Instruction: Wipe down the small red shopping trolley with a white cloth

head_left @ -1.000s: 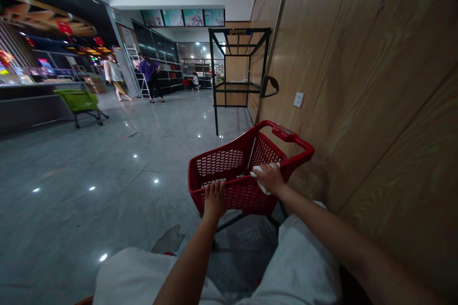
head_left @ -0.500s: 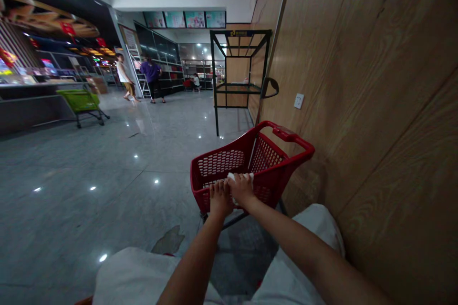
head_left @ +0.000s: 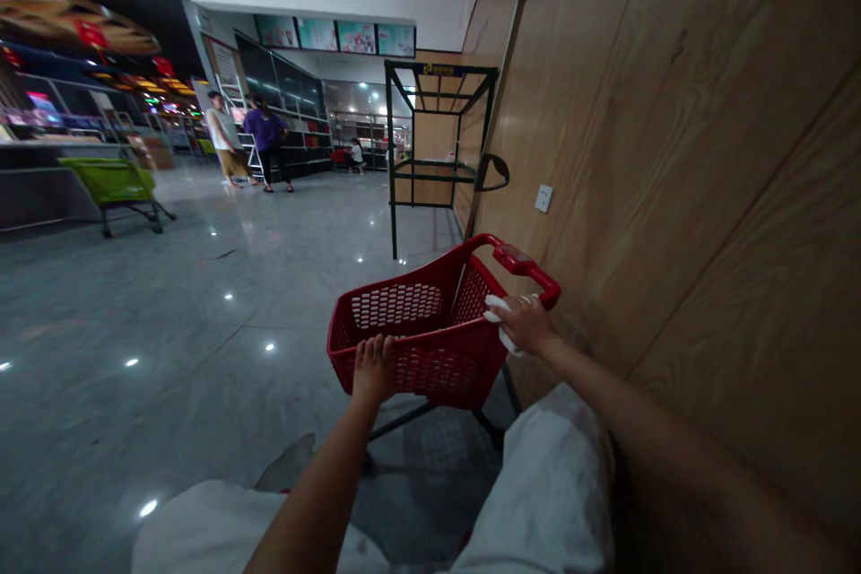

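One left hand gripping perforated red cart, right hand clutching bunched white cloth

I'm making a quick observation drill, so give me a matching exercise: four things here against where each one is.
Things:
1. Left hand
2. White cloth
3. Green cart
4. Electrical socket

Places:
A. In the right hand
B. In front of the counter
C. On the wood-patterned wall
D. Clothless, on the near rim of the red cart

Pairs: 1-D, 2-A, 3-B, 4-C
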`<act>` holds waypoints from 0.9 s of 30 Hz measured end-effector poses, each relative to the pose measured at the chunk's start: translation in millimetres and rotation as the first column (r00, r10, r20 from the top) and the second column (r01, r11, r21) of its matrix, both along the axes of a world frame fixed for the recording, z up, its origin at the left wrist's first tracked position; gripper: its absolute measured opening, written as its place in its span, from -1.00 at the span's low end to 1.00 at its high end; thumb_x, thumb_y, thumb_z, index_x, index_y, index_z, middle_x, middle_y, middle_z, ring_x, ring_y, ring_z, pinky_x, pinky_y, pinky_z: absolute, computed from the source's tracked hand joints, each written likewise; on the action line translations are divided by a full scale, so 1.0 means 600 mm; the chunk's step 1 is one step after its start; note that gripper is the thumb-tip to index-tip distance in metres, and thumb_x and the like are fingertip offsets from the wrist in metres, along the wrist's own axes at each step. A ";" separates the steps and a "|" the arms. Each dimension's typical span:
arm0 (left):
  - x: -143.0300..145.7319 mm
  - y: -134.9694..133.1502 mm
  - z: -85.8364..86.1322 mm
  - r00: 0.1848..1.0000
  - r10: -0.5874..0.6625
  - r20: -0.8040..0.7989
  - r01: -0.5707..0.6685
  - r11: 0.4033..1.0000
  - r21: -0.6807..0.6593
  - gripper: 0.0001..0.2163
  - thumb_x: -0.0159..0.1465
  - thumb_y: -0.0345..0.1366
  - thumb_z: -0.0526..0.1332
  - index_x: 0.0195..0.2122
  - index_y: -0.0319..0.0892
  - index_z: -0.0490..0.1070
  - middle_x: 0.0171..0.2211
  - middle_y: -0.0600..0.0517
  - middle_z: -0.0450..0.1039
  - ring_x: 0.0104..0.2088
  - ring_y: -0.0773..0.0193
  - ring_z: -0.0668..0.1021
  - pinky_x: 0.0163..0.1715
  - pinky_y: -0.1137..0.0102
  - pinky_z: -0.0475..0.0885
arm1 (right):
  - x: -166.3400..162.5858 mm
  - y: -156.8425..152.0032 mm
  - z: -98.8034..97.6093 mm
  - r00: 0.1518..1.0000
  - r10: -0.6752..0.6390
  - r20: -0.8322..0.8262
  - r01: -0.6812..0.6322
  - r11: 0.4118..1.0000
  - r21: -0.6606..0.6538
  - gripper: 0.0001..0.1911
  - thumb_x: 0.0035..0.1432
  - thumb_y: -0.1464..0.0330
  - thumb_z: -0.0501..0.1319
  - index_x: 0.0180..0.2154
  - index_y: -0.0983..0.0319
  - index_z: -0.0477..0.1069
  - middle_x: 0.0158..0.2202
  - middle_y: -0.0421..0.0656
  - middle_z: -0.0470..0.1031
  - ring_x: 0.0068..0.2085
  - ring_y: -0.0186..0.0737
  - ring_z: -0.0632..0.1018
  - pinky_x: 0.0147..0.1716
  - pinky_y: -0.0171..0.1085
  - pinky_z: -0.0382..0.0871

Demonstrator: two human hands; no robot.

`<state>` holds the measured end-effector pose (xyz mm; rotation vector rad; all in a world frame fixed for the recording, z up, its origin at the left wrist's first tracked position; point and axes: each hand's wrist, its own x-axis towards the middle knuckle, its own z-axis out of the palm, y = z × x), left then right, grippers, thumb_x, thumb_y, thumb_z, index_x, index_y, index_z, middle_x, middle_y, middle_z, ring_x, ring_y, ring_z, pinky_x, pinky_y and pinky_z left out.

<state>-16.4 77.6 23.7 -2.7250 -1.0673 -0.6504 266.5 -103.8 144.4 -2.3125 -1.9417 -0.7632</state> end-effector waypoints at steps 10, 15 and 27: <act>0.036 -0.039 -0.007 0.992 0.099 0.073 -0.100 0.995 0.019 -0.33 0.00 -0.23 0.16 0.15 -0.43 0.17 0.13 -0.34 0.20 0.21 -0.16 0.17 0.27 -0.06 -0.19 | -0.145 0.088 -0.079 0.993 0.001 -0.118 0.007 0.998 0.063 -0.64 0.34 0.33 -0.05 0.08 0.20 0.35 -0.07 0.00 0.45 -0.10 -0.07 0.40 -0.01 -0.07 0.03; 0.027 -0.041 -0.019 0.995 0.054 0.078 -0.058 0.997 0.053 -0.34 -0.01 -0.27 0.16 0.16 -0.38 0.16 0.16 -0.32 0.19 0.23 -0.13 0.16 0.28 -0.05 -0.18 | -0.248 0.142 -0.109 0.980 0.034 -0.196 -0.026 0.999 0.043 -0.67 0.34 0.37 -0.05 0.06 0.16 0.33 -0.07 -0.01 0.43 -0.11 -0.08 0.39 -0.07 -0.08 0.09; -0.010 0.026 -0.026 0.998 -0.024 0.057 0.021 0.998 0.054 -0.32 0.00 -0.30 0.16 0.20 -0.35 0.16 0.21 -0.31 0.18 0.28 -0.10 0.14 0.29 0.00 -0.12 | 0.002 -0.009 0.005 0.990 0.138 -0.042 -0.141 0.987 -0.081 -0.50 0.13 0.44 0.12 0.14 0.10 0.30 0.04 -0.01 0.41 0.00 -0.04 0.40 0.04 -0.06 0.09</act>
